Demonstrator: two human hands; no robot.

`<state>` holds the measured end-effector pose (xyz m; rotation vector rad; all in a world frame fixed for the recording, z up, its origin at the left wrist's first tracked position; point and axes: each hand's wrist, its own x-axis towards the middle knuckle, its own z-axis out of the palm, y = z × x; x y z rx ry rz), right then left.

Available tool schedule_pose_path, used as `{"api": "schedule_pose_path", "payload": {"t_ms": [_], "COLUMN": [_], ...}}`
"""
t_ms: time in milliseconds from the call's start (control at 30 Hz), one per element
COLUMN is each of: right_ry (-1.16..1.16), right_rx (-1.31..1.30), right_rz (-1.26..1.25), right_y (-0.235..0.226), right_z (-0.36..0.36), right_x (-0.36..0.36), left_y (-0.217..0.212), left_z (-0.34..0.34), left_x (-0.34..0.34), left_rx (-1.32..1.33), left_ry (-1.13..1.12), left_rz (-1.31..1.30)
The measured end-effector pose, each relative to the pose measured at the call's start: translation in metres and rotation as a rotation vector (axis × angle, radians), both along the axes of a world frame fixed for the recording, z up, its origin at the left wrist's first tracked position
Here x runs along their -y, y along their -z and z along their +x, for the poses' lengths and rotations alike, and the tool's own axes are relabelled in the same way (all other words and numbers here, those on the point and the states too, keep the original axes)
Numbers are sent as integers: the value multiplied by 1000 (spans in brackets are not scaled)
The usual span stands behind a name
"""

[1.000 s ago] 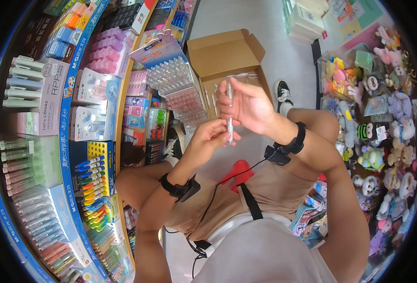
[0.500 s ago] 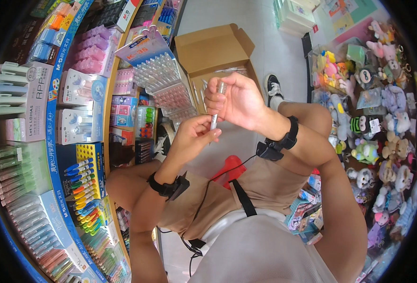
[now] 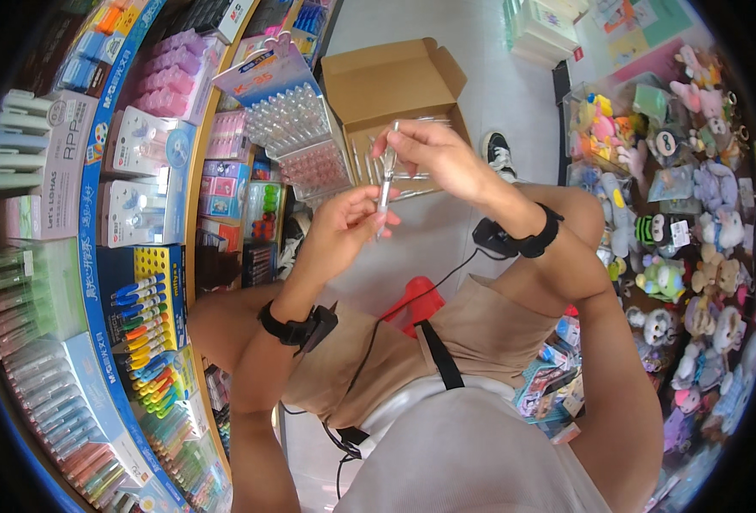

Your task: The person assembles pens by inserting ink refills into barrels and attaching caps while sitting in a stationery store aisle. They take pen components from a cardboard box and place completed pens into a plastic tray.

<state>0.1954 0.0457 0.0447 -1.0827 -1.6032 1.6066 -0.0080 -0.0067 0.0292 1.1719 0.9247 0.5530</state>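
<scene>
In front of me, over the cardboard box's near edge, my left hand (image 3: 348,224) pinches a slim clear-and-white pen (image 3: 385,195) between thumb and fingers. The pen stands nearly upright, its lower end showing below the thumb. Above, my right hand (image 3: 434,154) is closed with its fingertips around the pen's upper part. A thin clear end sticks up past those fingers; whether it is a separate piece I cannot tell. Behind the hands lies the open cardboard box (image 3: 391,81), with several similar slim pens inside, partly hidden by my right hand.
A display stand of clear pens (image 3: 288,120) is left of the box. Shelves of pens and stationery (image 3: 96,214) line the left side. Plush toys (image 3: 660,274) hang at right. A red object (image 3: 416,303) sits between my legs, and a cable (image 3: 395,309) crosses my lap.
My right hand has shifted slightly up and loosened from a curled grip to a fingertip hold. The left fingers have spread a little, and more of the pen's middle shows.
</scene>
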Motion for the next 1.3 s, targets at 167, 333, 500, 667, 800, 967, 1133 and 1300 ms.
{"api": "schedule_pose_path", "payload": {"t_ms": [167, 333, 500, 667, 800, 967, 1133, 1300], "right_ry": [44, 38, -68, -180, -229, -296, -419, -482], "right_rx": [29, 333, 451, 643, 696, 612, 753, 869], "right_rz": [-20, 216, 321, 366, 431, 524, 598, 539], "right_y": [-5, -10, 45, 82, 115, 188, 201, 227], "right_z": [-2, -24, -55, -99, -127, -139, -162, -174], "right_x": [-10, -19, -25, -17, -15, -24, -18, -15], "left_y": [8, -14, -10, -13, -10, -10, -24, -28], "left_z": [-18, -66, -97, -111, -113, -122, -147, -160], "left_x": [-12, -37, -57, -55, -56, -56, -48, -51], "left_rx": [-80, -553, -483, -669, -771, -899, -882, -811], "left_ry": [16, -182, -397, -389, -357, -159, -16, -7], "left_rz": [83, 490, 487, 565, 631, 585, 550, 547]}}
